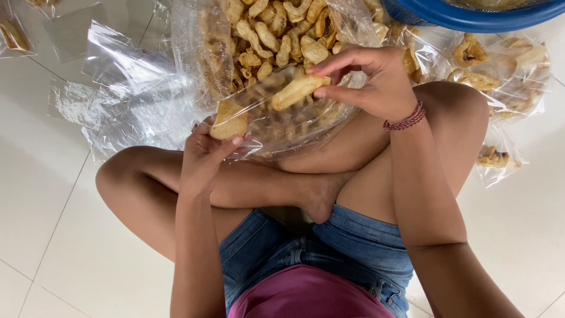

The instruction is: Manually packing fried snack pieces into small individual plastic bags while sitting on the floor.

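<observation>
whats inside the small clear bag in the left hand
The small clear bag, gripped by the left hand, holds one pale fried cracker at its bottom. The right hand pinches another fried piece at its mouth. Glare hides the rest.

The blue basin (471,17) above me is cut by the top edge, so I see only its rim. The big bag of crackers (276,35) runs off the top too. My left hand (206,150) hides the small bag's lower edge. At the top left corner, a packet (12,35) is cropped.
</observation>
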